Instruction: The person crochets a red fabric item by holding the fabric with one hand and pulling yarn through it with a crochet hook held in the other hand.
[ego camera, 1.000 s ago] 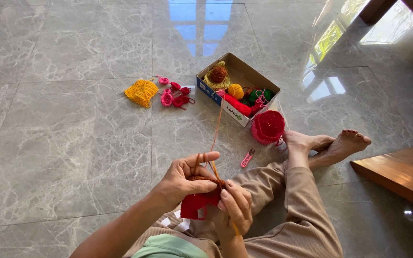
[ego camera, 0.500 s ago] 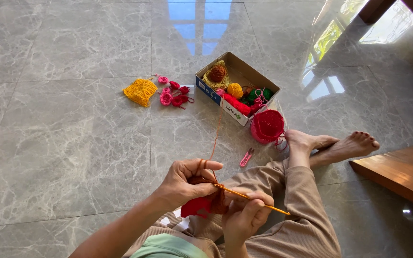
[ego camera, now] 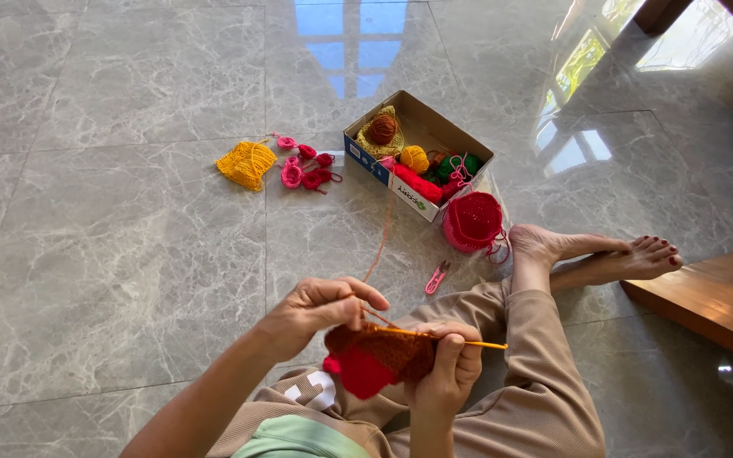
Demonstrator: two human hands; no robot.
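Your left hand (ego camera: 316, 312) pinches the top edge of the red and brown knitting (ego camera: 377, 358) between thumb and fingers, and your right hand (ego camera: 447, 366) is clenched around its other side and the orange needle (ego camera: 451, 339), which sticks out toward 3 o'clock. The knitting hangs over your lap, at 6 o'clock on the floor (ego camera: 129, 254). A yarn strand (ego camera: 381, 246) runs up toward 12 o'clock to the cardboard box (ego camera: 375, 161) of yarn balls. A red knitted piece (ego camera: 472, 222) lies just beside the box, pink snips (ego camera: 437, 277) near your knee, and a yellow knitted piece (ego camera: 247, 163) at 11 o'clock.
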